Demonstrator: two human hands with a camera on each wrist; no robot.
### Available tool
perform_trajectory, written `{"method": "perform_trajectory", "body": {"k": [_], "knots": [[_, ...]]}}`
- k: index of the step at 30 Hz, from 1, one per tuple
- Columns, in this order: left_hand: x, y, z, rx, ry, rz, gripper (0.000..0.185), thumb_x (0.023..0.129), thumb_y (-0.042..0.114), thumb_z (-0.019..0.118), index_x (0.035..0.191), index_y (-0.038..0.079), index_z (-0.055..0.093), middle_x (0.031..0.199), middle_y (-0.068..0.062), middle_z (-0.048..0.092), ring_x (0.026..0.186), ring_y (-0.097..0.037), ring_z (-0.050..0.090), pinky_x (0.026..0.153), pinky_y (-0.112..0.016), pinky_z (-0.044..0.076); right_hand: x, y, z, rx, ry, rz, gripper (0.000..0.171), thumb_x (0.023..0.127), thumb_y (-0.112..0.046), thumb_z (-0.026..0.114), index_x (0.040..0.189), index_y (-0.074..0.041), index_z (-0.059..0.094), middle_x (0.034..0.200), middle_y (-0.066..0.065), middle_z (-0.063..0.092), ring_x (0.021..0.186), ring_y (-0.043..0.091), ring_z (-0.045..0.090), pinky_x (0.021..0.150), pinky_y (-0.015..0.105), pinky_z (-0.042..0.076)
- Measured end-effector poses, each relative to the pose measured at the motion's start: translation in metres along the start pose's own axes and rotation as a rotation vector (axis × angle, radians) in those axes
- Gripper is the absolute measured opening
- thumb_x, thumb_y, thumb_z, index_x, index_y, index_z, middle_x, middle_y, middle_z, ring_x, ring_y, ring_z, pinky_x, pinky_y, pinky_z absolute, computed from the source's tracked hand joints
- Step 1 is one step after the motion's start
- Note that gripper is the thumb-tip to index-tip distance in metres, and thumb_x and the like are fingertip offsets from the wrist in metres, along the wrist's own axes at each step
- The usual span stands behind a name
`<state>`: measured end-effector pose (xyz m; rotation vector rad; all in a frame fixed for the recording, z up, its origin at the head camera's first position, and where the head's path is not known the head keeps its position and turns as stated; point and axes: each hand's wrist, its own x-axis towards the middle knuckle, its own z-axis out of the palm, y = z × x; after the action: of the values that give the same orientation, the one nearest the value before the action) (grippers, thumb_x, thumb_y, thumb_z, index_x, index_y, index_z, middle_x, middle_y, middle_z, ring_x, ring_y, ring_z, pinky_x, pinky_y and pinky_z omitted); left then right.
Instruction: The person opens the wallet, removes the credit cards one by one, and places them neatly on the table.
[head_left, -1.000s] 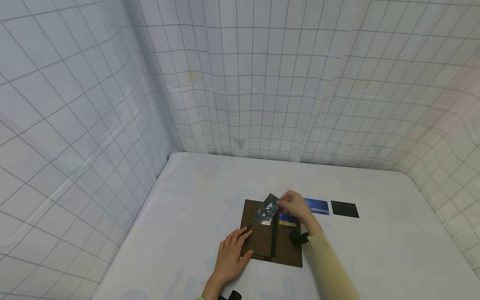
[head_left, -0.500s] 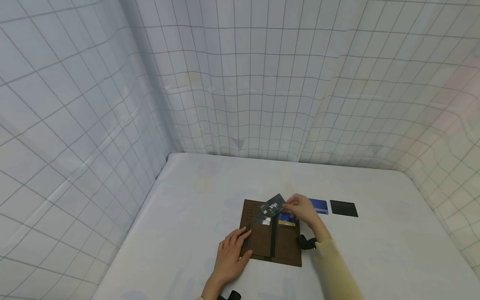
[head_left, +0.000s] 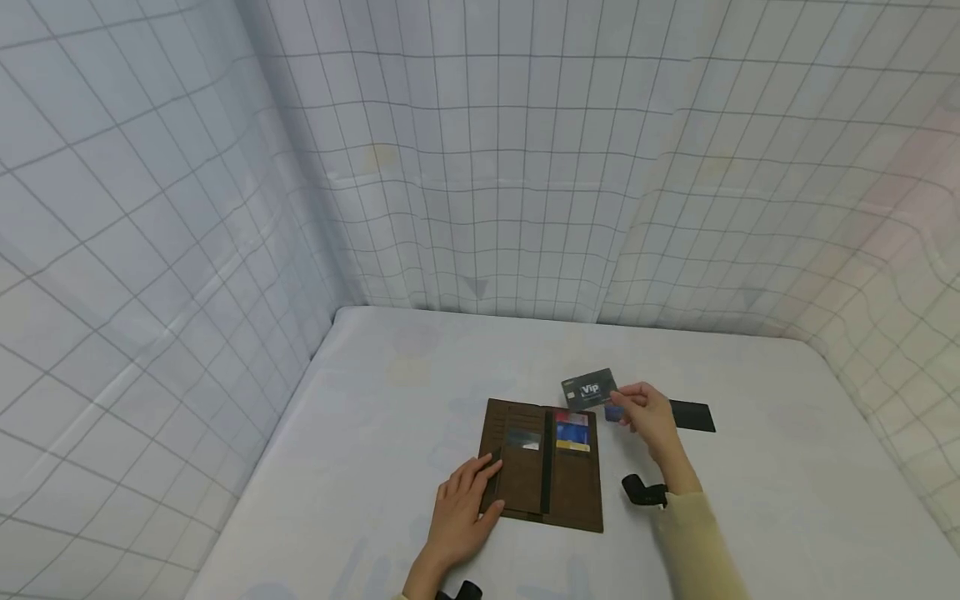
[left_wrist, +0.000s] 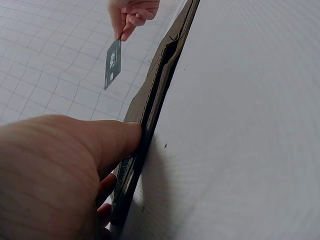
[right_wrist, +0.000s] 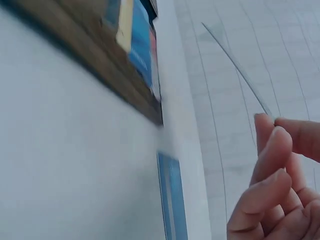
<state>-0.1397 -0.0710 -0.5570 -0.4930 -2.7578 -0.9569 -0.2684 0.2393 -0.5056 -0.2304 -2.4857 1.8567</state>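
A dark grey card printed "Vip" is pinched at its right end by my right hand. It is raised above the table, beyond the wallet's far right corner; the right wrist view shows the same card nearly edge-on. The brown bifold wallet lies spread flat. On its left edge rests my left hand, fingers extended over the leather, and the left wrist view has the thumb against the near edge of the wallet. Blue and yellow cards sit in the right-side slots, a greyish card in the left.
A blue card lies right of the wallet, mostly behind my right hand. Further right is a black card. The white-covered table is enclosed by white grid-patterned curtains.
My right hand has drawn the Vip card out of the wallet's left side and carried it up and right, past the wallet's far edge. The left hand has stayed put.
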Motion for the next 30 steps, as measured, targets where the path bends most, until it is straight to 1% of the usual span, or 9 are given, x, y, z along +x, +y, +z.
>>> {"method": "perform_trajectory", "body": {"k": [4,7,10,12,16,19,24,26,30], "knots": [[0.0,-0.001,0.0,0.005,0.001,-0.001,0.05,0.092,0.029,0.059,0.138,0.012,0.049,0.144,-0.007,0.038,0.132,-0.03,0.03,0.094,-0.052,0.03,0.0,0.003,-0.026,0.096,0.138,0.005,0.029,0.089,-0.023,0.068,0.104,-0.001,0.056,0.082,-0.001,0.069,0.055,0.009,0.053,0.049,0.021,0.043],[0.001,-0.002,0.0,0.004,0.0,0.001,0.05,0.092,0.03,0.058,0.138,0.012,0.049,0.144,-0.007,0.038,0.132,-0.031,0.03,0.094,-0.052,0.03,0.001,0.007,-0.047,0.186,0.246,-0.012,0.022,0.088,-0.021,0.069,0.099,-0.005,0.058,0.074,-0.009,0.068,0.051,0.006,0.051,0.046,0.019,0.041],[0.001,-0.002,0.0,0.002,0.002,0.004,0.05,0.092,0.03,0.058,0.138,0.012,0.049,0.144,-0.008,0.039,0.132,-0.031,0.03,0.094,-0.053,0.03,0.003,0.015,-0.068,0.284,0.314,-0.054,0.019,0.086,-0.02,0.072,0.094,-0.008,0.06,0.073,-0.008,0.069,0.047,0.005,0.052,0.042,0.017,0.04],[0.001,-0.003,0.001,-0.002,0.004,0.005,0.05,0.092,0.029,0.058,0.138,0.012,0.049,0.144,-0.008,0.039,0.132,-0.031,0.03,0.094,-0.053,0.03,0.005,0.023,-0.082,0.321,0.345,-0.084,0.017,0.085,-0.021,0.073,0.091,-0.011,0.062,0.073,-0.007,0.069,0.046,0.005,0.052,0.041,0.016,0.04],[0.001,-0.003,0.002,0.005,0.004,0.006,0.05,0.092,0.029,0.059,0.138,0.012,0.049,0.144,-0.008,0.039,0.132,-0.031,0.03,0.095,-0.052,0.03,0.006,0.034,-0.109,0.343,0.386,-0.089,0.016,0.084,-0.024,0.074,0.088,-0.014,0.062,0.073,-0.009,0.069,0.046,0.005,0.054,0.04,0.016,0.041],[0.001,-0.003,0.002,0.009,0.002,0.006,0.05,0.092,0.029,0.059,0.138,0.012,0.049,0.144,-0.007,0.039,0.132,-0.031,0.03,0.095,-0.052,0.03,0.004,0.038,-0.125,0.285,0.435,-0.054,0.013,0.086,-0.025,0.072,0.088,-0.017,0.061,0.071,-0.013,0.068,0.046,0.004,0.053,0.041,0.016,0.04],[0.002,-0.003,0.001,0.004,-0.001,0.001,0.05,0.092,0.029,0.059,0.138,0.012,0.049,0.144,-0.007,0.038,0.132,-0.031,0.03,0.095,-0.053,0.029,-0.001,0.039,-0.146,0.293,0.517,0.039,0.008,0.087,-0.019,0.069,0.087,-0.015,0.063,0.065,-0.014,0.066,0.044,0.004,0.052,0.04,0.016,0.038],[0.002,-0.003,0.001,0.003,-0.005,-0.003,0.05,0.092,0.029,0.059,0.138,0.012,0.049,0.144,-0.007,0.038,0.132,-0.031,0.029,0.095,-0.053,0.029,-0.004,0.041,-0.154,0.306,0.517,0.084,0.007,0.088,-0.017,0.067,0.088,-0.014,0.062,0.063,-0.014,0.065,0.044,0.004,0.052,0.04,0.017,0.038],[0.002,-0.003,0.001,-0.004,-0.009,-0.008,0.05,0.092,0.029,0.059,0.138,0.012,0.049,0.144,-0.007,0.038,0.133,-0.031,0.029,0.096,-0.054,0.028,-0.009,0.047,-0.169,0.245,0.51,0.162,0.006,0.09,-0.018,0.065,0.088,-0.014,0.06,0.059,-0.017,0.063,0.046,0.004,0.053,0.041,0.018,0.039]]}}
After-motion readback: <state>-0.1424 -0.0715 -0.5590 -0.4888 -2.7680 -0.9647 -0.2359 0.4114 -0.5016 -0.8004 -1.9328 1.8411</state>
